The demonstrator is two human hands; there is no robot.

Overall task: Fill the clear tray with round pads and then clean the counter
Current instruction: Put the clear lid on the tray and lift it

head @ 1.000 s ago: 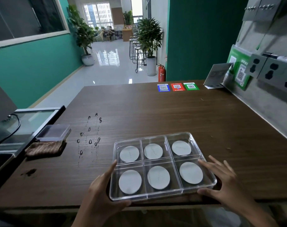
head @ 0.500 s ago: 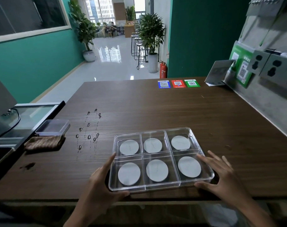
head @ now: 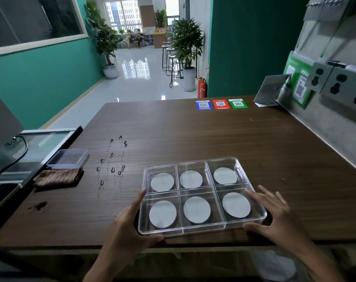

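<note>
A clear tray [head: 203, 231] with six compartments sits near the front edge of the brown wooden counter [head: 193, 131]. Each compartment holds one white round pad [head: 197, 209]. My left hand [head: 128, 226] cups the tray's near left corner, fingers up its left side and thumb on the front rim. My right hand [head: 274, 216] cups the near right corner in the same way, fingers spread along the right side. Several water drops [head: 112, 169] lie on the counter to the left of the tray.
A folded brown cloth [head: 58, 177] lies at the counter's left edge, with a small clear box [head: 68, 158] just behind it. A dark stain [head: 38, 205] marks the near left. Three QR stickers [head: 221, 104] and a grey card stand [head: 271, 90] sit at the far side. A wall with sockets [head: 340, 84] bounds the right.
Both hands keep the same hold on the tray. The view has tilted up a little, so the tray and hands sit slightly higher in the frame than a second ago.
</note>
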